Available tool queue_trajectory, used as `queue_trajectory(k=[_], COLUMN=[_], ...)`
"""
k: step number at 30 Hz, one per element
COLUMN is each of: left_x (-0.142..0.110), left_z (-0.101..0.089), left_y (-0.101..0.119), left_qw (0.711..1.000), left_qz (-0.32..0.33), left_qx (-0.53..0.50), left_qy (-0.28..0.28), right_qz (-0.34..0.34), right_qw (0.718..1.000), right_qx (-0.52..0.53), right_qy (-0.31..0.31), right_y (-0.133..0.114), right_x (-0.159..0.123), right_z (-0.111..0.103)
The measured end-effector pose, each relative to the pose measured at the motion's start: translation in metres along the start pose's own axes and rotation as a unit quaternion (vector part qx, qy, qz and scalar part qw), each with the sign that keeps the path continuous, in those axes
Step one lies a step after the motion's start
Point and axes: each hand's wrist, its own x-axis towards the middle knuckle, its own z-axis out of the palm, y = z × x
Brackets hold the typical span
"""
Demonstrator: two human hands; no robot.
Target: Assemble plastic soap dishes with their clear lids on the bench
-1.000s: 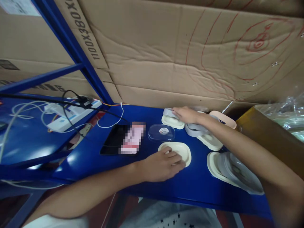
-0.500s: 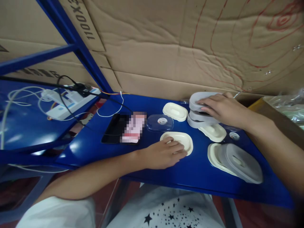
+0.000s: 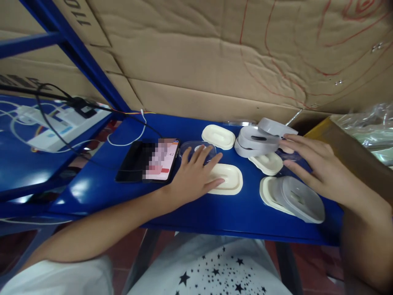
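My left hand [image 3: 196, 176] lies with fingers spread over a clear plastic lid [image 3: 211, 151] bearing a round sticker and the left side of a cream oval dish [image 3: 231, 180]. My right hand [image 3: 316, 168] is open, its fingertips beside a stack of grey oval pieces [image 3: 259, 141]. The top grey piece [image 3: 273, 125] sits tilted and off-centre on the stack; whether the fingers touch it I cannot tell. A cream piece [image 3: 267, 164] shows under the stack's front, another [image 3: 218, 136] lies to its left. Nearer me, a grey oval container [image 3: 302, 198] leans on a cream piece [image 3: 266, 190].
A phone [image 3: 162, 159] lies on a black item left of my left hand. White cables and a power strip [image 3: 64, 127] sit on the left blue surface. Cardboard [image 3: 190, 61] stands along the back. A box with clear plastic bags [image 3: 368, 131] is at right.
My left hand has slid left off the dish's middle and spread its fingers. My right hand has let go of the stack and drawn back to the right; the top grey piece now sits askew.
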Motion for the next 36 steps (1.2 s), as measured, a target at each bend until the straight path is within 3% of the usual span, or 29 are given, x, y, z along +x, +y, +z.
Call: queue_trajectory(k=[3, 6, 10, 14, 19, 22, 27, 36], left_x=[0.000, 0.001, -0.001, -0.004, -0.005, -0.004, -0.004, -0.007], left_z=[0.005, 0.006, 0.004, 0.000, -0.001, 0.001, 0.001, 0.005], left_y=[-0.003, -0.008, -0.008, -0.002, 0.001, -0.001, -0.003, 0.001], left_qw=[0.998, 0.997, 0.991, 0.989, 0.989, 0.989, 0.985, 0.974], left_qz=[-0.047, -0.013, 0.057, 0.100, 0.113, 0.105, 0.130, 0.172], left_qx=[0.003, -0.035, -0.079, -0.084, -0.081, -0.087, -0.077, -0.080], left_qy=[-0.032, -0.064, -0.094, -0.075, -0.057, -0.055, -0.088, -0.127], right_qz=[0.038, 0.067, 0.106, 0.061, 0.060, 0.018, -0.050, -0.064], right_qw=[0.999, 0.996, 0.977, 0.957, 0.968, 0.955, 0.947, 0.966], right_qx=[0.024, 0.054, 0.126, 0.148, 0.102, 0.173, 0.219, 0.164], right_qy=[0.017, -0.014, -0.137, -0.241, -0.221, -0.242, -0.231, -0.191], right_y=[0.005, 0.012, 0.019, 0.021, 0.016, 0.005, -0.020, -0.033], right_x=[-0.009, -0.019, -0.044, -0.067, -0.060, -0.046, -0.032, -0.025], right_z=[-0.003, -0.010, -0.023, -0.023, 0.005, 0.019, 0.026, 0.040])
